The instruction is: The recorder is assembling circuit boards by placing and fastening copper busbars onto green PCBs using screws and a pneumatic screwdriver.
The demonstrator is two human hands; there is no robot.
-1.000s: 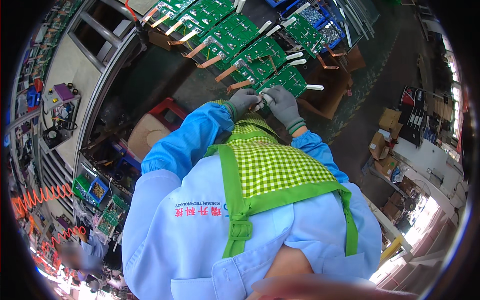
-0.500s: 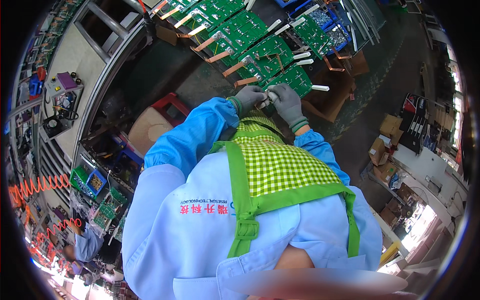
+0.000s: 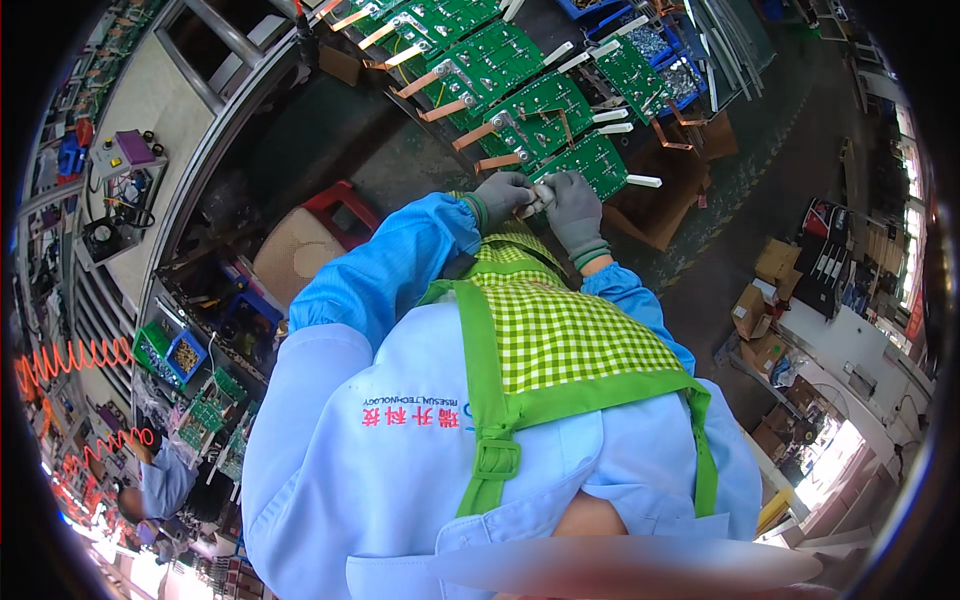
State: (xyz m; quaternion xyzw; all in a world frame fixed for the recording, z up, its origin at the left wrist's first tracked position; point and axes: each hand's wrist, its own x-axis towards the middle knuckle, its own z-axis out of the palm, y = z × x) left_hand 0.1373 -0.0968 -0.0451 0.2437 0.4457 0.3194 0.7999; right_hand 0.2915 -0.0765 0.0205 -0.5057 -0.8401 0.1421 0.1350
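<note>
My left hand (image 3: 500,198) and my right hand (image 3: 576,214), both in grey gloves, meet at the near edge of a row of circuit boards. Their fingers pinch together around something small that I cannot make out. Just beyond them lies a green circuit board (image 3: 598,165) with a white strip (image 3: 644,181) sticking out at its right. Another green board (image 3: 545,112) sits farther up the row, with copper strips (image 3: 480,137) bolted to its left edge.
At the far right of the boards stand blue bins (image 3: 682,82) of small metal parts. A cardboard box (image 3: 655,212) is on the right below the row. On the left are a red stool (image 3: 345,213) and a metal-framed bench (image 3: 190,150). Another person (image 3: 168,485) works at the lower left.
My hands stay together in nearly the same place, with the right fingers shifted slightly. The whole view has moved a little.
</note>
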